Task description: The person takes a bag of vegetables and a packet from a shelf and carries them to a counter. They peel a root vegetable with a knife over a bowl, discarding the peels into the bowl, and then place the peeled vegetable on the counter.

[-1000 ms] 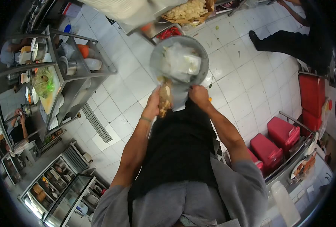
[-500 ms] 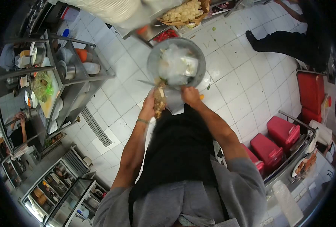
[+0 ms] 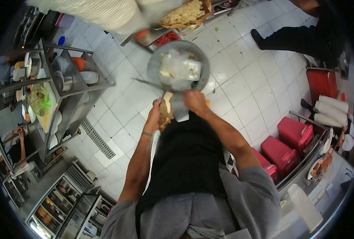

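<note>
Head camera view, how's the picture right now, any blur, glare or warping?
In the head view, the right hand looks smeared, while the left hand and the brown lumpy piece it holds look clearer; the head view bows straight edges, with black corners; at the head view's lower left, a bright strip glares beside the food trays.

1 knife (image 3: 147,83); 1 held veg (image 3: 166,113)

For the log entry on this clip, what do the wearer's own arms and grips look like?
Both arms come out of loose grey short sleeves and are bare below them. Neither the left grip nor the right grip wears a glove; the right is slightly blurred. A thin greenish band circles the left wrist; none shows on the right.
</note>
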Tool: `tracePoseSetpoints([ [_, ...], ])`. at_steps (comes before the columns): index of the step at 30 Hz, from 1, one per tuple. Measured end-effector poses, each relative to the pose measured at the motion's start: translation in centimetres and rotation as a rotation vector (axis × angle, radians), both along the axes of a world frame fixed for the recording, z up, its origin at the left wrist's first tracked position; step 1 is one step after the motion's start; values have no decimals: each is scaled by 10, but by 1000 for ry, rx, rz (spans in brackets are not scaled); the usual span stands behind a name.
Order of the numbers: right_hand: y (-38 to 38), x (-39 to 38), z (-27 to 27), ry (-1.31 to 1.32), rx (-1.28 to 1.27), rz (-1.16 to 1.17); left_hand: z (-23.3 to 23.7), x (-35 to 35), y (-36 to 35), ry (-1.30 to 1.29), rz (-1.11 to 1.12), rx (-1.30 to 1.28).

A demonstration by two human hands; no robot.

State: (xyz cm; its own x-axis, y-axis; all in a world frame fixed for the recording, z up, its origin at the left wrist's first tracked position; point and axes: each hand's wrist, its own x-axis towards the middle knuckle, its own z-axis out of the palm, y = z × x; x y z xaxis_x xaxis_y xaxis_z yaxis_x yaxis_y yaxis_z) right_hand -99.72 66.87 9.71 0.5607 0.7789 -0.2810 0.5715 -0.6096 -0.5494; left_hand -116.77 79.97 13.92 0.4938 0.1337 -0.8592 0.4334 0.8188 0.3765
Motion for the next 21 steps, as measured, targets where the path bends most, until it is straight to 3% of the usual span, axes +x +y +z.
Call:
tracePoseSetpoints([
  [3,9,-5,4,-1,-62,27,6,-1,-2,-46,0,-29],
  [6,5,-2,-19,2,-34,10,12,-3,-4,-80,-4,-25],
  [8,-11,9,-46,20,-158,-28,12,-12,-2,-103,-23,-15],
  [11,-19,22,-48,39,-173,-72,21,-22,0,-111,18,18],
  [16,5,7,18,115,-37,5,20,-29,7,-103,-59,39],
  [19,-2,16,-24,98,-196,20,31,-32,8,-157,-37,-14],
  [21,-19,21,-42,-4,-140,-47,34,-31,12,-223,73,-92],
])
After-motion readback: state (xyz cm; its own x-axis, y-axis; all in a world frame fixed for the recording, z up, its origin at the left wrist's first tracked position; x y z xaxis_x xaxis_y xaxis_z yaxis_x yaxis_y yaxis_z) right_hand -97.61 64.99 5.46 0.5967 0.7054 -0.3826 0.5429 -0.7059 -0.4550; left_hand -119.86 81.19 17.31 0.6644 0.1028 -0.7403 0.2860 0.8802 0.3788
